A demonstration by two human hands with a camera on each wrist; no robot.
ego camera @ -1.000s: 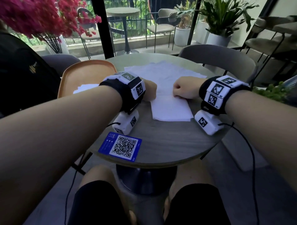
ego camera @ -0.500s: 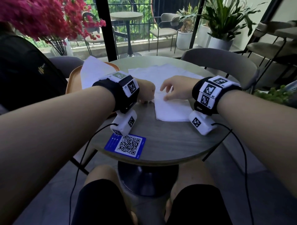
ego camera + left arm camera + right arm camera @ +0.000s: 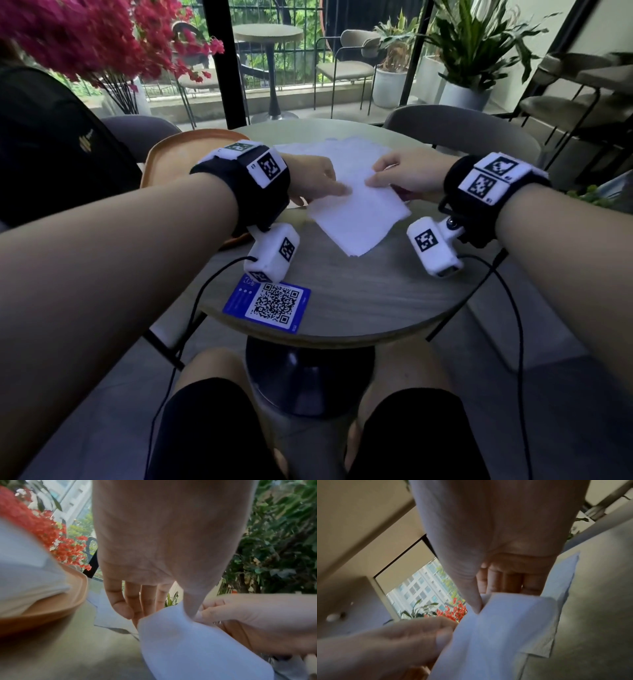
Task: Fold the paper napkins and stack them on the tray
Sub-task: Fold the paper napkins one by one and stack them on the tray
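Note:
Both hands hold one white napkin [image 3: 356,216] over the round table [image 3: 359,301]. My left hand [image 3: 342,190] pinches its far edge between thumb and fingers, and the left wrist view shows that pinch [image 3: 186,612] on the napkin [image 3: 197,649]. My right hand [image 3: 373,176] pinches the same edge close beside it, thumb on top [image 3: 478,607] of the napkin [image 3: 505,635]. The napkin's far edge is raised and its near corner hangs toward the table. An orange tray [image 3: 171,150] lies at the left, and it holds a pile of white napkins [image 3: 25,574].
More unfolded napkins [image 3: 342,150] lie spread on the table behind the hands. A blue QR card [image 3: 270,303] sits near the front edge. A grey chair [image 3: 462,133] stands behind the table and red flowers [image 3: 85,41] at the back left.
A second ago both fists pressed the napkin flat on the table. Now both hands pinch its far edge and have lifted and turned it.

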